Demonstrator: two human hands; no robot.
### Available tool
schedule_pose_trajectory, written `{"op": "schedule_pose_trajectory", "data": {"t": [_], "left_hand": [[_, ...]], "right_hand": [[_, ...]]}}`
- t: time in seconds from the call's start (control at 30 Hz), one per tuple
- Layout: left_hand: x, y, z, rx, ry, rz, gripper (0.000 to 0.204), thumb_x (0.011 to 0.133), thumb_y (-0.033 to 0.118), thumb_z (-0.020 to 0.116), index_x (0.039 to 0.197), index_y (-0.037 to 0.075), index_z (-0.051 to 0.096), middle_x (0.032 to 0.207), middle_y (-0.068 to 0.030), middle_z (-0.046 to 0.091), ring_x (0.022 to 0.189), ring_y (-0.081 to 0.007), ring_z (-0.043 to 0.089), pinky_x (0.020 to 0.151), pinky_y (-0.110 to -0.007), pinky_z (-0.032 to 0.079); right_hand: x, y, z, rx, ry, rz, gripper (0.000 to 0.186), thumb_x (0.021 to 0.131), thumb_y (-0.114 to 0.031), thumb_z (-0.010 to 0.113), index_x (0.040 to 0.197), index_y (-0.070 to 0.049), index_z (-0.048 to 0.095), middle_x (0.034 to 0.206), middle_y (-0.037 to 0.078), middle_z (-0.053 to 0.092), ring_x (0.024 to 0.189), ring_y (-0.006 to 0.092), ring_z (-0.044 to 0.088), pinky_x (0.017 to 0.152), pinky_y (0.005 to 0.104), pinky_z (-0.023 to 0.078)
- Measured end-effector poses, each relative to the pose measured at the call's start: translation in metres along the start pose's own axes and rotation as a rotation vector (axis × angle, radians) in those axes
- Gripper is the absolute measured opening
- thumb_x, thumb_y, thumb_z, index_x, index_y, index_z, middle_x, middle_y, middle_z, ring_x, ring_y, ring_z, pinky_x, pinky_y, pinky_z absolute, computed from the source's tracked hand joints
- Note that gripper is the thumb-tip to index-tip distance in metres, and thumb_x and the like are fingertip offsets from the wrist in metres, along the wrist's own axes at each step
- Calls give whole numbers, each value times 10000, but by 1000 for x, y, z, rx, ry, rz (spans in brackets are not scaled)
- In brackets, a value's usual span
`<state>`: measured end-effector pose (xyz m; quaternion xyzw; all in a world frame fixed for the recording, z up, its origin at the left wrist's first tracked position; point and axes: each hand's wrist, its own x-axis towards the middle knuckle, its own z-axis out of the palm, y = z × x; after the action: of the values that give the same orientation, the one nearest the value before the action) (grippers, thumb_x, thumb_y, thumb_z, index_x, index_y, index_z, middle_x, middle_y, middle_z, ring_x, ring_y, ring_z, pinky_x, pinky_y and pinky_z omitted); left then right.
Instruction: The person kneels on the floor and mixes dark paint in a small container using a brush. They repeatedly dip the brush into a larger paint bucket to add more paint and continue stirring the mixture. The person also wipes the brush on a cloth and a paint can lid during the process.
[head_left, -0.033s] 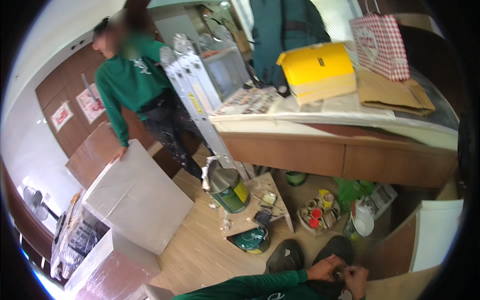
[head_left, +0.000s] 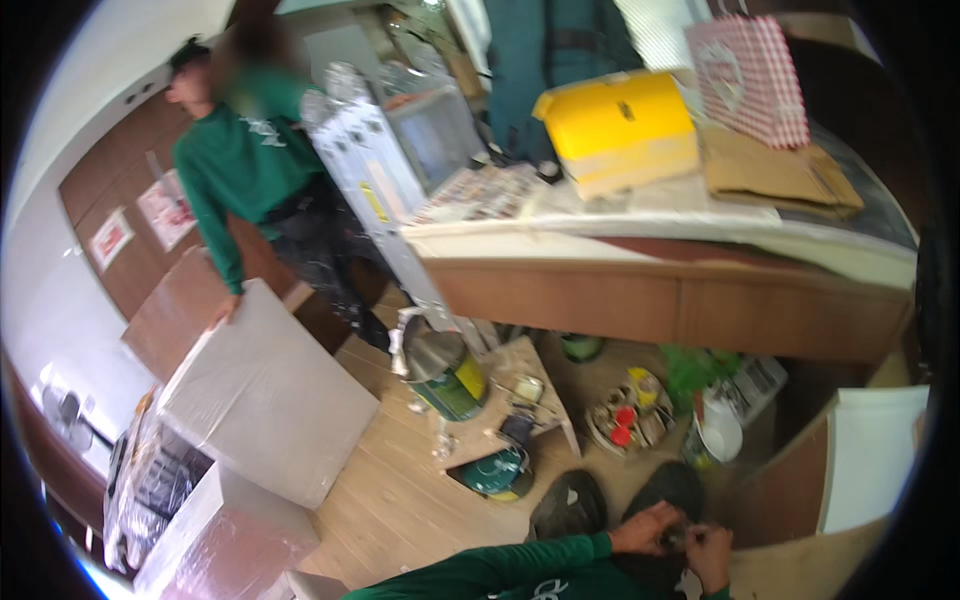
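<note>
Low in the picture, my left hand (head_left: 645,529) and my right hand (head_left: 710,556) are close together in front of my body, fingers curled inward. Between the fingertips is something small and greyish, too blurred to name. Both seem to grip it. My green sleeve (head_left: 495,565) reaches in from the lower edge to the left hand. Just beyond the hands are my dark shoes (head_left: 568,507) on the wooden floor. To the right of my right hand lies the edge of a pale wooden surface (head_left: 800,565).
A low wooden stool (head_left: 540,375) carries a big paint can (head_left: 445,375); another can (head_left: 497,472) sits beneath. Right of it are a tray of small pots (head_left: 622,440) and a white bucket (head_left: 720,432). A co-worker (head_left: 250,170) rests a hand on a wrapped panel (head_left: 270,400) beside a ladder (head_left: 365,170).
My view has shifted slightly, so the room sits a little further left and up. Both hands stay together in nearly the same pose.
</note>
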<state>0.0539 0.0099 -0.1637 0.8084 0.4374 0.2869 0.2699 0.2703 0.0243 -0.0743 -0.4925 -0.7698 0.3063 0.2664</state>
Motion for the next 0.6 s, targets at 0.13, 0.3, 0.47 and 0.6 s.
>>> {"op": "schedule_pose_trajectory", "data": {"t": [0.13,0.3,0.47,0.6], "left_hand": [[4,9,4,-50,-5,-16,815,745,279,882,1449,78,526,1370,-193,579,1244,-421,547,1065,-488,502],[18,14,11,-43,-43,16,859,662,219,931,1414,56,549,1379,-160,610,1244,-400,552,1083,-476,481],[28,21,16,-105,-78,22,902,614,192,937,1408,43,536,1401,-152,586,1275,-370,532,1105,-464,459],[33,25,16,-119,-119,13,893,626,199,927,1411,49,528,1413,-153,576,1287,-367,525,1108,-468,455]], "right_hand": [[-24,-10,-17,-87,25,77,144,877,-194,746,934,-74,800,910,224,721,812,429,707,751,503,570],[-45,-10,-19,-164,95,170,140,902,-162,764,949,-32,786,934,228,733,799,445,697,714,479,573],[-51,-17,-33,69,42,176,99,875,-78,773,952,-16,780,887,212,721,779,433,697,712,472,572],[-51,-25,-44,-13,53,182,109,881,-102,777,930,-5,775,853,214,713,737,420,694,676,475,560]]}}
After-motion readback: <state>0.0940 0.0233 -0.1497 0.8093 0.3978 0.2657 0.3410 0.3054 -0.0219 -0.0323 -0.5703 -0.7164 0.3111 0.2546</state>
